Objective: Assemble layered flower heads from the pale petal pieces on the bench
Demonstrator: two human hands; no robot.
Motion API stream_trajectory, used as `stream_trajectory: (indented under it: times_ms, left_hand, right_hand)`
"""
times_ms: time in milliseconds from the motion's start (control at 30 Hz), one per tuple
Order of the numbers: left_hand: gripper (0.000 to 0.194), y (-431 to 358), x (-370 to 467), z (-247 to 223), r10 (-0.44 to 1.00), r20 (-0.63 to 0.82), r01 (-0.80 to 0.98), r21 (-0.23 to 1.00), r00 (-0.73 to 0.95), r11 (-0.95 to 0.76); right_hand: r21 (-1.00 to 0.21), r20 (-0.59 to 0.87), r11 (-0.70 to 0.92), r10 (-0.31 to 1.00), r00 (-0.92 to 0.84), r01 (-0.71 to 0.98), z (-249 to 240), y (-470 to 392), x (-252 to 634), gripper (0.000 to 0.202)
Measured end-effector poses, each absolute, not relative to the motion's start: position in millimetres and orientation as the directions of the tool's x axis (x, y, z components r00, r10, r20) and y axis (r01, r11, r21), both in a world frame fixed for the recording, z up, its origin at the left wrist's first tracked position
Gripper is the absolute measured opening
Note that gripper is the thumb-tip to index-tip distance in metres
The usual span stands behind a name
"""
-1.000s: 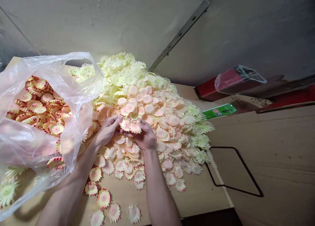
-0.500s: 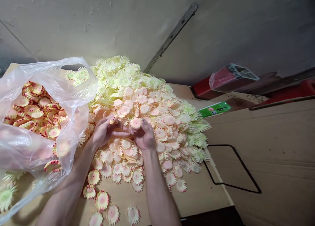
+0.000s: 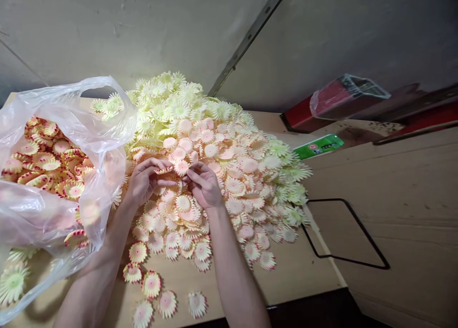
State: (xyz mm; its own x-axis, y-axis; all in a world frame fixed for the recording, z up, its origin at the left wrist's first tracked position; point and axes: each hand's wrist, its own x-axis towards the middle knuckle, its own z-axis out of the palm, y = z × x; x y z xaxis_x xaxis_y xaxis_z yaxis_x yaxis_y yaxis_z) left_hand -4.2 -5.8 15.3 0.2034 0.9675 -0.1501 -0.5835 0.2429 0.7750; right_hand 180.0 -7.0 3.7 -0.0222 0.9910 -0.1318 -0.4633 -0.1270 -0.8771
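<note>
Both my hands are over a heap of artificial flower heads (image 3: 234, 185), pale pink in the middle and yellow-green around. My left hand (image 3: 143, 182) is closed with a red-edged flower head (image 3: 163, 170) between thumb and fingers, seen nearly edge-on. My right hand (image 3: 204, 185) pinches the edge of a pale pink flower head (image 3: 182, 168), whose face is turned toward me. The two flower heads are close together, almost touching. Parts of the fingertips are hidden behind the petals.
A clear plastic bag (image 3: 103, 161) at the left holds red-tipped flower heads (image 3: 46, 163). Loose flower heads (image 3: 151, 284) lie on the table (image 3: 286, 280) in front. To the right are a green packet (image 3: 318, 147), a red box (image 3: 322, 106), a black wire frame (image 3: 350, 230) and cardboard (image 3: 404, 194).
The pink flower head in my right hand has moved left, toward my left hand. My left hand has raised its red-edged flower head slightly. The whole view has shifted a little.
</note>
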Motion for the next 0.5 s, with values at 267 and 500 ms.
stream_trajectory:
  times_ms: [267,500]
  left_hand:
    - [0.026,-8.4,-2.9,22.1,0.962,-0.134,-0.557,0.792,0.238,0.248]
    - [0.037,-11.4,5.2,16.6,0.970,-0.042,-0.256,0.961,0.239,0.104]
  right_hand:
    - [-0.864,-0.154,-0.150,0.988,-0.031,-0.481,4.4,-6.6,178.1,0.039]
    - [-0.885,-0.128,-0.147,0.989,-0.071,-0.441,0.1,-5.6,177.5,0.036]
